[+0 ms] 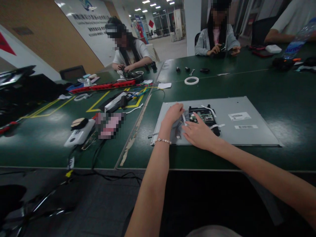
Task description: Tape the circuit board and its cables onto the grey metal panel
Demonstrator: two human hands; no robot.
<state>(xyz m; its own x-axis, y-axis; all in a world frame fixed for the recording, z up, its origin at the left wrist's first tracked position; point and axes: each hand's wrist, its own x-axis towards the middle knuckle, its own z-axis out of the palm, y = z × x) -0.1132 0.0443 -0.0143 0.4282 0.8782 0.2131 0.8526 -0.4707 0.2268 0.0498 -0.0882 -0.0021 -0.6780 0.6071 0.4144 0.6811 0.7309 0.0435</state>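
Observation:
A flat grey metal panel (232, 131) lies on the table in front of me. On it sits a circuit board (205, 117) in a black frame, with white tape strips (209, 111) at its edges. My left hand (174, 113) is over the panel's left part, its fingers bent together; what they grip, if anything, is hidden. Just beyond its fingertips runs a narrow white strip (184, 118). My right hand (200, 132) rests at the board's near left corner, fingers spread, close to that strip's lower end. Thin wires (178, 124) lie between the hands.
A roll of white tape (191, 80) and a small wrench (192, 72) lie farther back. To the left are a white power bank (80, 132), a black device (116, 102) and red power strips (98, 87). Two people work across the table; another person's arm shows at right.

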